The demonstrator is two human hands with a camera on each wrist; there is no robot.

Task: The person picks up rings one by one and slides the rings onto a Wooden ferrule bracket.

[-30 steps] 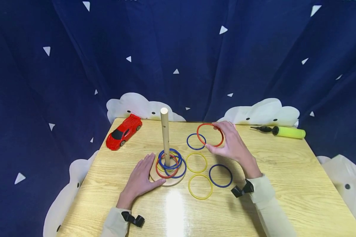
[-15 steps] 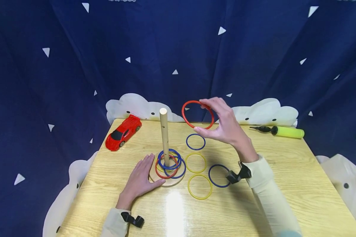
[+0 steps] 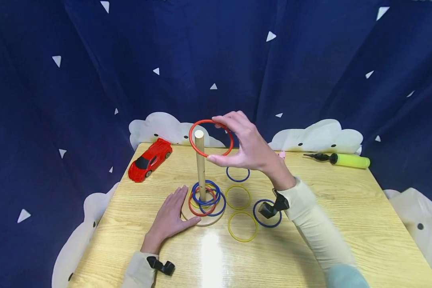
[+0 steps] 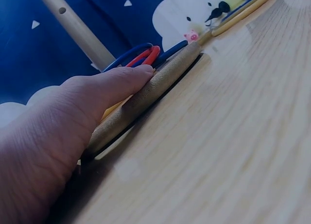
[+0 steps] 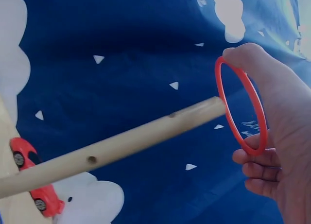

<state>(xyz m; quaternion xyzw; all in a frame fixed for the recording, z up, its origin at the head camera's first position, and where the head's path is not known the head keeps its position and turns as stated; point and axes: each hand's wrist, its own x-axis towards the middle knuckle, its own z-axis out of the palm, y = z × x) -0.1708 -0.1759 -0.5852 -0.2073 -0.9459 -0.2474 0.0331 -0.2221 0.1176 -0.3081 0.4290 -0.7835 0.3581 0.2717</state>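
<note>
My right hand (image 3: 245,144) pinches a red ring (image 3: 190,136) between thumb and fingers, raised near the tip of an upright wooden peg (image 3: 200,170). In the right wrist view the peg's tip meets the edge of the red ring (image 5: 261,118); whether they touch I cannot tell. Blue, yellow and red rings lie loosely around the peg's foot on its round wooden base (image 3: 211,221). My left hand (image 3: 170,218) rests against the base's left side, fingers straight. Its thumb (image 4: 121,83) lies on the base's rim in the left wrist view.
Two yellow rings (image 3: 250,197) and two blue rings (image 3: 259,224) lie on the wooden table (image 3: 345,212) right of the base. A red toy car (image 3: 150,161) stands at the back left, a yellow-green hand pump (image 3: 353,161) at the back right. A blue curtain (image 3: 216,52) hangs behind.
My right hand has lifted the red ring from above the rings at the table's back and carried it left to the peg's tip. My left hand stays in place.
</note>
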